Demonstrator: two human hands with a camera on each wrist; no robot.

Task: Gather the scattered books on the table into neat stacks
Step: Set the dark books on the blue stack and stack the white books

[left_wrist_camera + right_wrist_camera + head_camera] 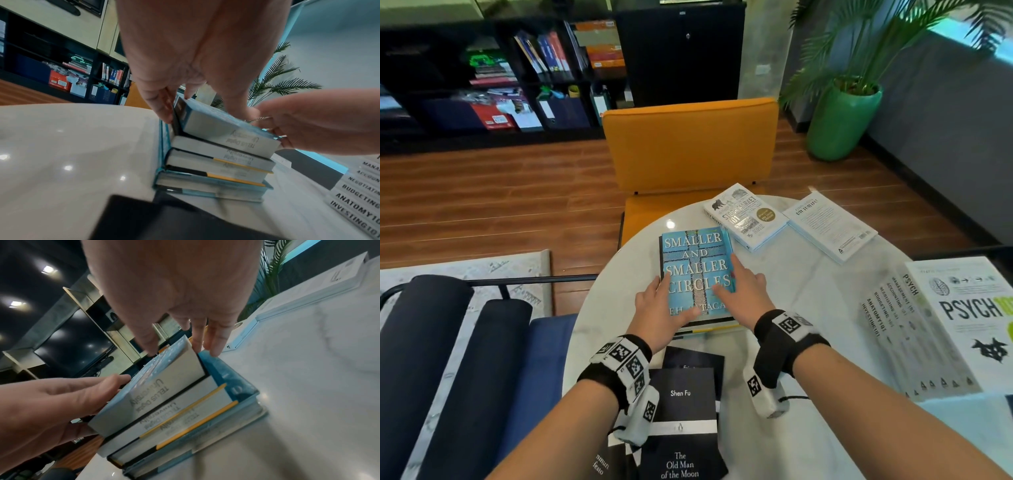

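A blue book titled "Smaller and Smaller Circles" [697,267] tops a stack of several books [216,170] in the middle of the round white marble table [808,298]. This blue book [226,129] sits tilted and askew on the stack [185,418]. My left hand [671,301] holds its left edge, thumb on the cover and fingers down the spine side. At the blue book's [160,386] right edge my right hand [732,284] does the same, thumb on top and fingers [213,345] reaching down to a lower blue cover.
A white "Stock Market 101" book [746,216] and a white face-down book [828,226] lie at the far side. A white stack topped by "Psych 101" [962,318] stands at the right. Thin black booklets [681,411] lie near me. An orange chair [688,144] faces the table.
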